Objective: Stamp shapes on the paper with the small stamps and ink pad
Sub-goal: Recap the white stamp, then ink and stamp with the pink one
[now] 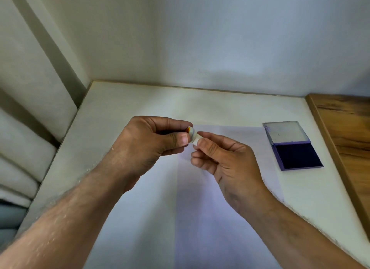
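Both hands meet above the white paper point(152, 218), which lies flat on the white table. A small white stamp point(193, 137) with a red and orange patch at one end is pinched between them. My left hand point(152, 144) grips its left end with thumb and fingers. My right hand point(224, 160) holds the right end between thumb and forefinger. Most of the stamp is hidden by the fingers. To the right lies the ink pad point(296, 155), its case open, dark blue pad toward me and lid point(286, 131) folded back. No stamped marks show on the paper.
The white table point(124, 106) sits in a corner, with walls behind and a cushioned surface point(24, 152) past its left edge. A wooden surface point(348, 132) borders the table on the right, just beyond the ink pad.
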